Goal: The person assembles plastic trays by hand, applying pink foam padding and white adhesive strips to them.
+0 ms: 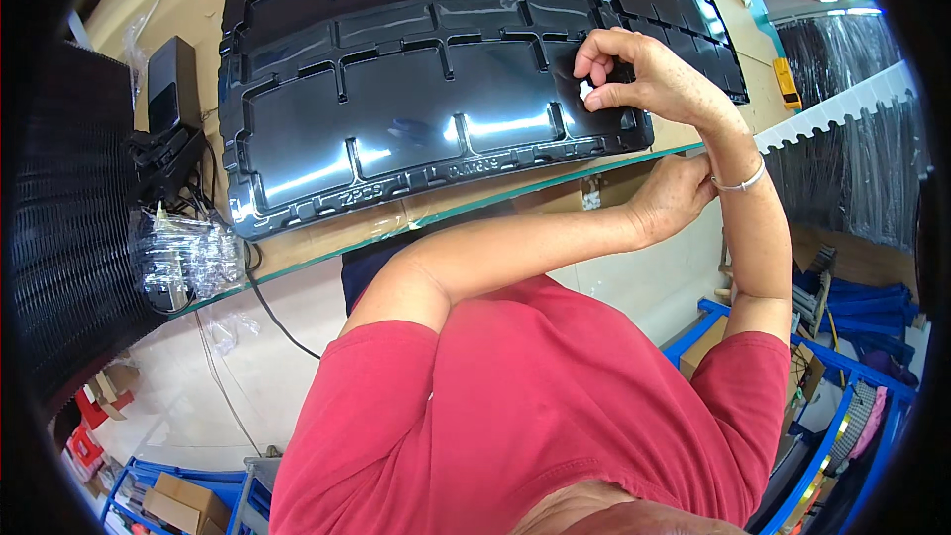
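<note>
My right hand [649,79] is over the right end of a black plastic tray [396,104]. Its thumb and fingers pinch a small white plastic piece [585,90]. Below it, at the table edge, my left hand [676,200] reaches across my body with its fingers curled. Its fingertips are behind my right forearm, so what they grip is hidden. A white notched strip [837,111] comes out from behind that forearm, close to the left fingers, and runs to the right. The tray has shallow compartments with raised ribs; no parts show in the near ones.
Another black tray [679,5] lies at the back right, with a yellow tool [787,83] beside it. At the left are a black device [172,84], cables and a plastic-wrapped bundle [188,253]. Blue racks [837,446] stand below right. The table's green edge [396,228] runs before me.
</note>
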`<state>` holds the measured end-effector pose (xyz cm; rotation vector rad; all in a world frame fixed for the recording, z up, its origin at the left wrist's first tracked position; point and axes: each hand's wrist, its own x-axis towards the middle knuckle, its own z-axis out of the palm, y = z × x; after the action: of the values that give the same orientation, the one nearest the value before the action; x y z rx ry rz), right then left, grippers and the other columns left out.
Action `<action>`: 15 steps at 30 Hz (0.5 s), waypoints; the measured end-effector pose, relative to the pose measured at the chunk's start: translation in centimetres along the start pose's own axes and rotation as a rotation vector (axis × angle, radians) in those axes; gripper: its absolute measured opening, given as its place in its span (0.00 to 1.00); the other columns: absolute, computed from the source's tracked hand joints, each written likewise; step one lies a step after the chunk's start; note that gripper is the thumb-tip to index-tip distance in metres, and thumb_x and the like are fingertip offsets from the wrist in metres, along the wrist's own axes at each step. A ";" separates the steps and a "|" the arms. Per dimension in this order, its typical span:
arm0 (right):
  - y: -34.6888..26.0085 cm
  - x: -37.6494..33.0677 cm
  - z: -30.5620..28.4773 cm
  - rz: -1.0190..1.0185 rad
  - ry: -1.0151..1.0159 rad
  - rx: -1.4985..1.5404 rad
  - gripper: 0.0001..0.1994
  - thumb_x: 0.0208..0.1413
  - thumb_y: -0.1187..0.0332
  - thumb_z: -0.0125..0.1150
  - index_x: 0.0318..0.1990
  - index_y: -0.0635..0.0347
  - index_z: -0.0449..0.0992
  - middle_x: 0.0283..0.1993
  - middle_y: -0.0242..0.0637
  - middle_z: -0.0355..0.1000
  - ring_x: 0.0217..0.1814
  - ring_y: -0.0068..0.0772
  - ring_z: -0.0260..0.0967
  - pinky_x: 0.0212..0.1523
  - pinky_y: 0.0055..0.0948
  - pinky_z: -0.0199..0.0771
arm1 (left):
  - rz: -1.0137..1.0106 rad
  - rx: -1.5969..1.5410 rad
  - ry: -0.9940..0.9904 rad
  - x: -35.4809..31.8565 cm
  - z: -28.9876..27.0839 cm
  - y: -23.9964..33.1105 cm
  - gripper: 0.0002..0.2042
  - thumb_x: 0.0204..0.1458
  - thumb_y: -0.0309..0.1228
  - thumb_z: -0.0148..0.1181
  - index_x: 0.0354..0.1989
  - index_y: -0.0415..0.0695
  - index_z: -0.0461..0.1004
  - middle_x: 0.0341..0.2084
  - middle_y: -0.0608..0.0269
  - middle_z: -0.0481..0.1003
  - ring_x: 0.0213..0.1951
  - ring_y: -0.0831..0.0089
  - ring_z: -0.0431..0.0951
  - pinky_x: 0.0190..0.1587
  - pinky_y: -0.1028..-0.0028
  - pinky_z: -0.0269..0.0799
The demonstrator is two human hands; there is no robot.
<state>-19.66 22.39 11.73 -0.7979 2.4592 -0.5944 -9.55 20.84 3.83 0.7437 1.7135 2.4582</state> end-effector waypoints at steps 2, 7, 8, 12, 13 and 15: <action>0.2 -0.1 0.2 -0.001 0.004 -0.004 0.13 0.43 0.72 0.71 0.37 0.58 0.75 0.31 0.27 0.66 0.35 0.21 0.64 0.42 0.22 0.67 | 0.016 -0.019 0.020 -0.2 0.1 0.0 0.07 0.51 0.25 0.56 0.37 0.36 0.72 0.31 0.41 0.75 0.38 0.44 0.76 0.39 0.60 0.71; 0.1 -0.3 0.3 -0.023 0.053 -0.007 0.13 0.44 0.72 0.71 0.37 0.59 0.75 0.31 0.26 0.66 0.35 0.20 0.64 0.42 0.21 0.67 | 0.014 -0.021 0.008 -0.4 0.0 0.5 0.08 0.51 0.25 0.56 0.38 0.36 0.73 0.30 0.42 0.76 0.37 0.46 0.77 0.40 0.61 0.72; 0.0 -0.3 0.2 -0.027 0.056 -0.012 0.13 0.44 0.72 0.71 0.37 0.59 0.75 0.31 0.26 0.66 0.35 0.20 0.64 0.42 0.21 0.67 | -0.010 -0.028 -0.003 -0.5 -0.1 0.7 0.08 0.51 0.24 0.55 0.39 0.35 0.73 0.30 0.42 0.76 0.37 0.47 0.78 0.40 0.61 0.72; 0.1 -0.3 0.0 -0.045 0.039 0.032 0.08 0.49 0.69 0.67 0.35 0.61 0.77 0.29 0.29 0.70 0.32 0.20 0.66 0.38 0.22 0.69 | 0.051 -0.011 0.026 -0.8 -0.1 0.6 0.09 0.51 0.24 0.55 0.39 0.36 0.73 0.29 0.42 0.77 0.36 0.48 0.78 0.39 0.62 0.73; 0.3 -0.3 -0.1 -0.062 0.051 0.031 0.07 0.51 0.68 0.65 0.34 0.62 0.77 0.29 0.32 0.73 0.32 0.22 0.68 0.36 0.23 0.71 | 0.044 -0.013 0.030 -0.7 -0.1 0.8 0.09 0.51 0.23 0.55 0.39 0.35 0.73 0.28 0.42 0.77 0.35 0.48 0.78 0.39 0.62 0.73; 0.2 0.0 -0.2 -0.060 0.042 -0.006 0.07 0.53 0.68 0.64 0.34 0.62 0.77 0.29 0.32 0.73 0.31 0.22 0.68 0.35 0.24 0.71 | 0.034 -0.018 0.029 -0.6 0.1 0.8 0.09 0.51 0.23 0.55 0.40 0.35 0.73 0.28 0.43 0.77 0.35 0.47 0.78 0.38 0.62 0.73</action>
<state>-19.86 22.65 11.78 -0.8727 2.4830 -0.6319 -8.74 20.44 4.38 0.7460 1.7006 2.5151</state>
